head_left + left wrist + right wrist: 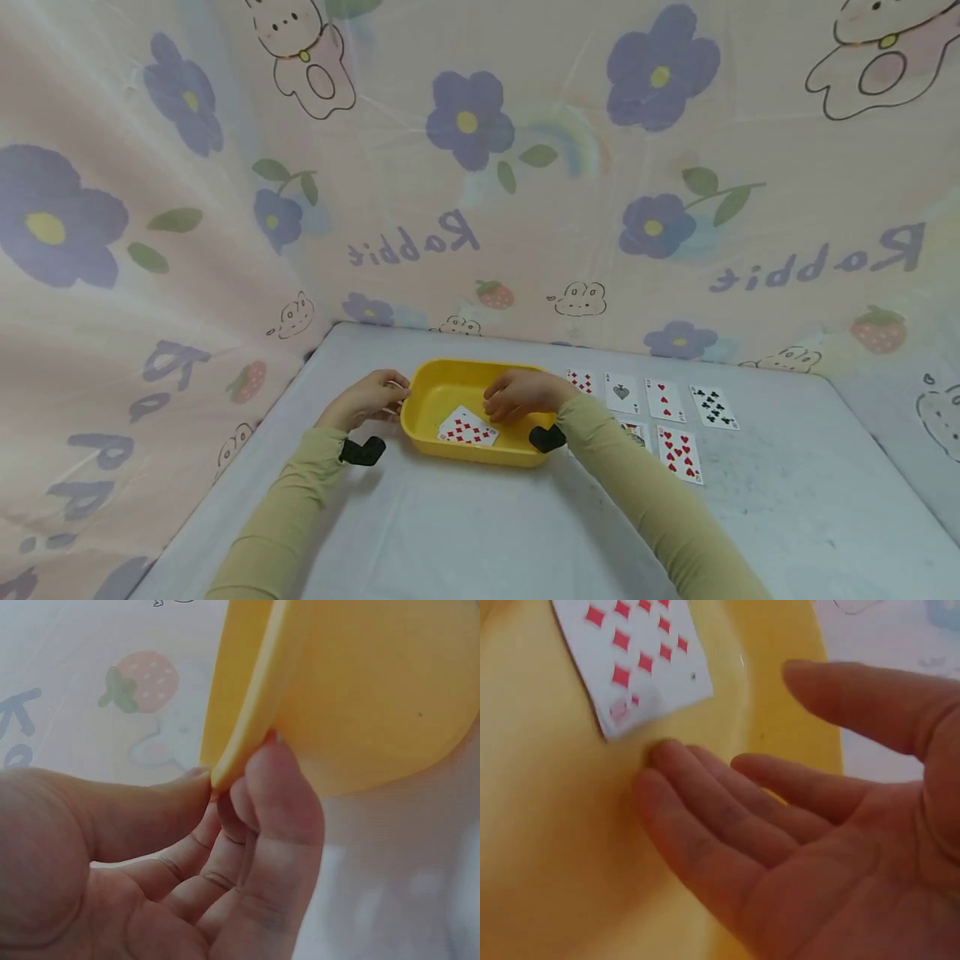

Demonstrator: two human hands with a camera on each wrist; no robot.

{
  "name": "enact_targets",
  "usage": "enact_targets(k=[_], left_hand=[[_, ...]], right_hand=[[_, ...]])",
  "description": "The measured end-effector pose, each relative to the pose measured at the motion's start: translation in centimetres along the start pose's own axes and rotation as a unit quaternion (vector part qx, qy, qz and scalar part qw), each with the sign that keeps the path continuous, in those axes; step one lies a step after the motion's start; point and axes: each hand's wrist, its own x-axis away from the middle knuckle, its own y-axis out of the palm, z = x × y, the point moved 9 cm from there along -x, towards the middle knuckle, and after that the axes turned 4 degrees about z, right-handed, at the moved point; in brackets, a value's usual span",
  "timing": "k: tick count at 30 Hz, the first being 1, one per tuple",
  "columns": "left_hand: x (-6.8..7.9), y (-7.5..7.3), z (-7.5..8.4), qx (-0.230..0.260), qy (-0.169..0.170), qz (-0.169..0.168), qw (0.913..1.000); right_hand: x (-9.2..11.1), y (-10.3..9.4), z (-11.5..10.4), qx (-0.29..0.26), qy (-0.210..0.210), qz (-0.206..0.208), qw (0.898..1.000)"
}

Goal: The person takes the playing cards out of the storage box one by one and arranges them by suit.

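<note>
A yellow plastic tub [472, 452] sits on the white table, with a few playing cards [463, 427] lying face up inside it. On top is a card of red diamonds [641, 660]. My left hand [370, 398] pinches the tub's left rim [259, 690] between thumb and fingers. Over the right side of the tub reaches my right hand [525, 393]. Its fingers [705, 802] are extended just beside the diamond card, thumb spread apart, and nothing is in its palm.
To the tub's right, playing cards lie face up in two rows, including an ace [622, 392], a three of hearts [664, 400], a card of clubs [714, 407] and a nine of hearts [679, 454]. My right sleeve partly covers the nearer row. A patterned curtain [540, 208] hangs behind the table.
</note>
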Motion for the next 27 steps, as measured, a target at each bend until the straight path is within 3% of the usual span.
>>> enact_targets(k=[14,23,27], left_hand=[[-0.3,-0.1,-0.3,0.007,-0.003,0.002,1.0000],[-0.6,-0.2,-0.5,0.005,-0.007,0.006,0.9999],[-0.6,-0.2,-0.4,0.002,-0.001,0.004,1.0000]], right_hand=[[-0.4,1.8,-0.2,0.040,0.003,-0.028,0.999],[-1.5,1.2,-0.8,0.091,0.024,0.036,0.995],[-1.9,1.4,-1.1,0.093,0.023,0.031,0.995]])
